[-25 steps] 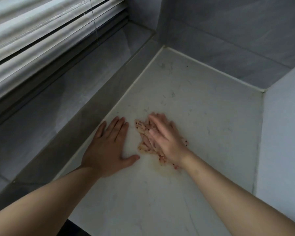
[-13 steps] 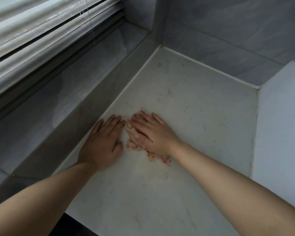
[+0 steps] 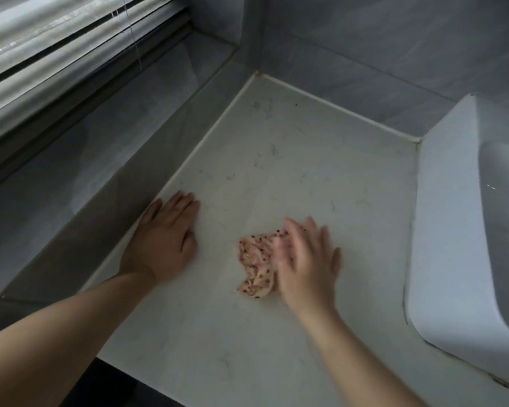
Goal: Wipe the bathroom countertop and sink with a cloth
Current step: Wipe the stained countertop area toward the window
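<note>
Grey marbled wall tiles (image 3: 379, 45) meet in a corner; white blinds (image 3: 56, 39) hang upper left above a grey sill (image 3: 106, 124); light is dim.

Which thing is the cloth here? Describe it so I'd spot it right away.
Start at the white sink on the right, then move left across the pale marble countertop. The cloth lies crumpled there, partly under the right hand. It is the only patterned thing: pinkish cream with small dark red dots.
</note>
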Available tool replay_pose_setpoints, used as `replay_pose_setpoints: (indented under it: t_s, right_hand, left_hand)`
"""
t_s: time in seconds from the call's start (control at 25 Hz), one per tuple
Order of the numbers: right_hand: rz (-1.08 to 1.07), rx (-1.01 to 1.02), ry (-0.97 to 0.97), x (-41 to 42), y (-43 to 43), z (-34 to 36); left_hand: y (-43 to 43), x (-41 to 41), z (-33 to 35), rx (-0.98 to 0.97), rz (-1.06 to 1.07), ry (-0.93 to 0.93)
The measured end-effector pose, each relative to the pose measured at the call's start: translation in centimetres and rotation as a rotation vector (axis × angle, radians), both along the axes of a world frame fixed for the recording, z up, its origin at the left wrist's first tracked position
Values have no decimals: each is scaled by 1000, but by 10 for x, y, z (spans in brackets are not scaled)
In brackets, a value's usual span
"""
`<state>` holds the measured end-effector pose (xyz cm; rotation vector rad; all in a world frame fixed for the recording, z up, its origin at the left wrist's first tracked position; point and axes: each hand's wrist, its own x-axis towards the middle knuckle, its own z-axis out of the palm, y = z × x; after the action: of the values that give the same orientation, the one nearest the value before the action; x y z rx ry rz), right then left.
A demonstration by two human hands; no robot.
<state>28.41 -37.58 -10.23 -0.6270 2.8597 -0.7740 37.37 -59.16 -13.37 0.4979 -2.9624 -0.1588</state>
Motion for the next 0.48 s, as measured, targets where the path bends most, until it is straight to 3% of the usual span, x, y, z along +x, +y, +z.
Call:
replay_pose_setpoints:
  t_s: [0.16,0.24,0.36,0.48]
  right_hand:
    - [61,307,133,41,-39,-19]
    - [135,278,204,38,-29,-28]
    - [457,164,316,23,6,-29]
    - [710,95,302,-13,42,-11]
  left_hand:
    - [2,0,1,-10,-2,-1]
    - [2,-1,2,-11,-7,4]
    - [2,-1,4,-12,-8,-3]
    - [2,0,3,1,-6,-10]
